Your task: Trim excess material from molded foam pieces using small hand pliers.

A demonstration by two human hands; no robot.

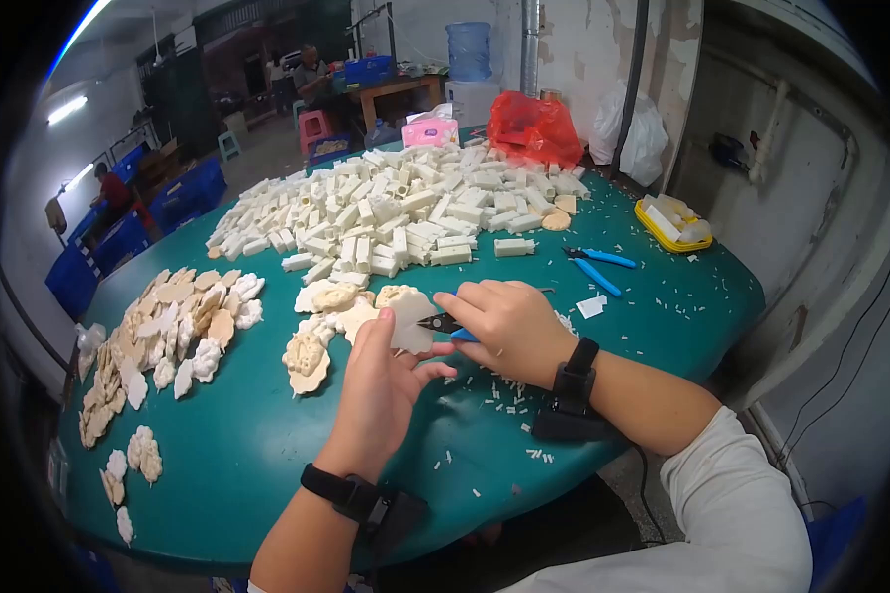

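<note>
Between the thumb and fingers of my left hand [378, 381] is a flat white molded piece [411, 332] with a rounded edge. My right hand [519, 331] is closed around small cutting nippers [443, 323] with dark jaws and blue handles. The jaws touch or overlap the right edge of the piece; whether they are closed cannot be made out. Just beyond my left hand lie several cream and white molded pieces [309, 362] with raised shapes and scalloped edges. Small white plastic offcuts [504, 395] are scattered beneath and beside my right hand.
A large heap of white rectangular tubes [366, 212] covers the table's far side. Molded pieces [173, 321] are piled at left. Another pair of blue-handled nippers [600, 269] lies at right, near a yellow tray [674, 223]. A red plastic bag [534, 128] and pink tissue pack [430, 132] stand behind.
</note>
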